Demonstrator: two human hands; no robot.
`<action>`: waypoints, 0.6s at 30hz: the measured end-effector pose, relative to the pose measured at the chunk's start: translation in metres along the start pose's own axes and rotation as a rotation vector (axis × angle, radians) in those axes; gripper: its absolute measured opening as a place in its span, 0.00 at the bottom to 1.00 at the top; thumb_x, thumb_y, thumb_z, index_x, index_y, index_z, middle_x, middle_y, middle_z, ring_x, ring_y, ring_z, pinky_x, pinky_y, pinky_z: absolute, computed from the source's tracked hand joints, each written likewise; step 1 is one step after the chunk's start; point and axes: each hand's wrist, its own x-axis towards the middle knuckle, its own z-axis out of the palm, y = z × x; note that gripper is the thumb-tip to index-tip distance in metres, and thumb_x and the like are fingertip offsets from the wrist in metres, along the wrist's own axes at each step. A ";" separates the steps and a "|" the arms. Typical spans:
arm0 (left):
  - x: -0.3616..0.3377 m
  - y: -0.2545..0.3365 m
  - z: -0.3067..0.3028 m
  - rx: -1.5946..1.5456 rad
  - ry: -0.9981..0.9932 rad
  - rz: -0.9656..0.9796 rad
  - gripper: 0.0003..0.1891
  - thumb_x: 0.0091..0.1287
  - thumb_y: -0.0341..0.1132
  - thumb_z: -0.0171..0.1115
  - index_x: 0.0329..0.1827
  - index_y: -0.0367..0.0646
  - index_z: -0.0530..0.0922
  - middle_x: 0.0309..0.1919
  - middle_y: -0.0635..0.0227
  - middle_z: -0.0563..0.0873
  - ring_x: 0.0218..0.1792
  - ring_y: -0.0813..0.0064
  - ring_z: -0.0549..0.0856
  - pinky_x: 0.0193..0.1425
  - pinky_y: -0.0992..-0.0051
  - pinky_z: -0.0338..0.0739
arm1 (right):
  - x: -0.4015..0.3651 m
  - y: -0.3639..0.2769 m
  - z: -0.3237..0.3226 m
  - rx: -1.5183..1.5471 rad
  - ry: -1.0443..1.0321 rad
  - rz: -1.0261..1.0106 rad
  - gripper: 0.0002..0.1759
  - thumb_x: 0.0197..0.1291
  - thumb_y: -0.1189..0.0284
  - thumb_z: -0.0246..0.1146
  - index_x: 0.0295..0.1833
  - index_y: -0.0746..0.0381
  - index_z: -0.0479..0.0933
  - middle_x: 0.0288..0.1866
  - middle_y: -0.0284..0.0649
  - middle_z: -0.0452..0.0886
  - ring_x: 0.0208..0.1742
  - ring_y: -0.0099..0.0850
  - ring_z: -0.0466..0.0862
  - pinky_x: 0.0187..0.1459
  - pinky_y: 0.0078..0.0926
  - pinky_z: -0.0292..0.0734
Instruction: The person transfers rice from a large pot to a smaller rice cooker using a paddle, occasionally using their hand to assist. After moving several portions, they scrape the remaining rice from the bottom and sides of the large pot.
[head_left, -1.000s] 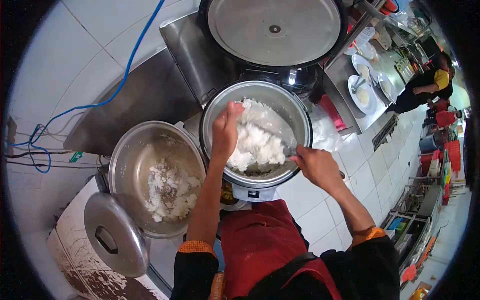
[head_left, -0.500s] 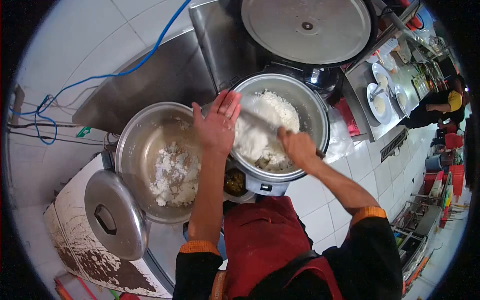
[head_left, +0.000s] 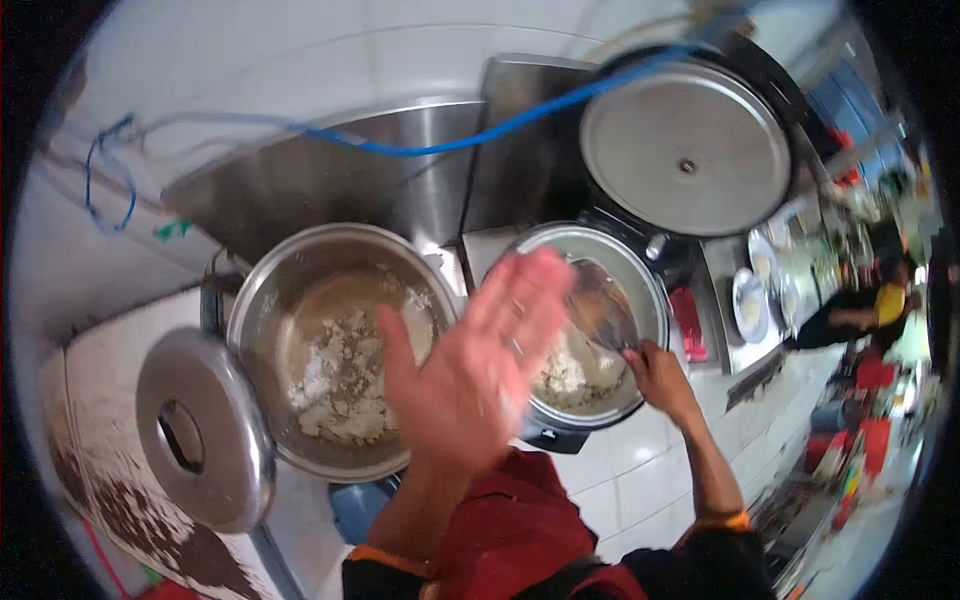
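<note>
Silver steel, white rice, red apron.
Large pot and cooker bowl plain silver; cable blue; sleeves black with orange cuffs; wall tiles white.

Left hand spread open, blurred, at centre; at its three o'clock, right hand grips a scoop inside the rice cooker.

Left hand and scoop across rice cooker mouth; big pot clear.
</note>
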 end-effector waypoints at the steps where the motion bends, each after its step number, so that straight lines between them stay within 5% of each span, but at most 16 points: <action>1: -0.015 0.005 0.018 -0.060 -0.049 -0.043 0.50 0.63 0.70 0.28 0.71 0.30 0.39 0.72 0.48 0.49 0.74 0.58 0.46 0.76 0.62 0.40 | -0.007 -0.016 -0.007 0.103 0.006 -0.081 0.17 0.66 0.63 0.52 0.37 0.69 0.70 0.28 0.58 0.78 0.31 0.56 0.79 0.30 0.47 0.71; 2: -0.030 0.013 0.031 -0.085 -0.093 -0.041 0.49 0.64 0.69 0.28 0.71 0.30 0.39 0.72 0.49 0.49 0.74 0.58 0.46 0.76 0.62 0.40 | -0.012 -0.034 -0.009 0.212 0.006 -0.155 0.15 0.66 0.64 0.52 0.38 0.68 0.69 0.28 0.58 0.78 0.31 0.56 0.79 0.29 0.45 0.70; 4: -0.051 0.025 0.049 -0.093 -0.169 -0.012 0.48 0.64 0.69 0.28 0.71 0.31 0.40 0.72 0.50 0.48 0.74 0.59 0.47 0.76 0.61 0.40 | -0.011 -0.069 0.005 0.333 -0.232 0.018 0.13 0.65 0.66 0.54 0.41 0.68 0.67 0.26 0.58 0.77 0.30 0.57 0.79 0.28 0.43 0.70; 6: -0.066 0.038 0.053 -0.076 -0.219 0.042 0.47 0.65 0.68 0.29 0.72 0.32 0.40 0.72 0.52 0.48 0.74 0.60 0.47 0.75 0.61 0.40 | 0.001 -0.133 0.022 0.149 -0.228 -0.280 0.08 0.64 0.72 0.53 0.39 0.66 0.66 0.24 0.51 0.76 0.27 0.51 0.79 0.28 0.40 0.70; 7: -0.074 0.046 0.056 -0.073 -0.229 0.068 0.47 0.65 0.67 0.29 0.72 0.32 0.40 0.72 0.53 0.48 0.74 0.60 0.47 0.75 0.61 0.41 | 0.012 -0.151 0.046 0.094 -0.241 -0.338 0.08 0.62 0.74 0.53 0.43 0.67 0.65 0.25 0.57 0.75 0.30 0.59 0.76 0.30 0.46 0.69; 10: -0.101 0.076 0.054 -0.070 -0.222 0.197 0.45 0.66 0.66 0.29 0.72 0.34 0.41 0.73 0.55 0.48 0.74 0.62 0.47 0.75 0.60 0.41 | 0.069 -0.204 0.124 -0.254 -0.354 -0.479 0.19 0.57 0.77 0.54 0.53 0.69 0.62 0.34 0.62 0.77 0.34 0.59 0.78 0.35 0.54 0.71; 12: -0.120 0.098 0.049 -0.037 -0.196 0.304 0.44 0.66 0.65 0.29 0.72 0.35 0.41 0.73 0.56 0.48 0.74 0.63 0.47 0.75 0.59 0.41 | 0.122 -0.220 0.201 -0.459 -0.273 -0.486 0.19 0.59 0.75 0.51 0.56 0.69 0.63 0.30 0.57 0.80 0.31 0.54 0.81 0.36 0.49 0.77; 13: -0.131 0.111 0.048 -0.017 -0.183 0.347 0.44 0.67 0.65 0.29 0.72 0.35 0.42 0.73 0.57 0.48 0.74 0.63 0.47 0.75 0.59 0.41 | 0.145 -0.230 0.230 -0.584 -0.263 -0.510 0.23 0.59 0.75 0.50 0.60 0.68 0.62 0.38 0.57 0.79 0.37 0.51 0.82 0.37 0.46 0.79; 16: -0.159 0.145 0.043 0.057 -0.129 0.474 0.42 0.67 0.64 0.29 0.73 0.36 0.42 0.73 0.60 0.47 0.74 0.64 0.47 0.75 0.58 0.41 | 0.176 -0.261 0.296 -0.510 -0.216 -0.639 0.34 0.57 0.78 0.51 0.71 0.61 0.51 0.48 0.54 0.75 0.39 0.49 0.82 0.36 0.44 0.79; 18: -0.176 0.169 0.040 0.101 -0.088 0.554 0.41 0.68 0.63 0.30 0.73 0.37 0.43 0.73 0.61 0.47 0.74 0.65 0.47 0.75 0.58 0.42 | 0.163 -0.269 0.319 -0.506 -0.133 -0.957 0.33 0.59 0.77 0.47 0.72 0.54 0.50 0.49 0.54 0.74 0.38 0.49 0.80 0.38 0.45 0.79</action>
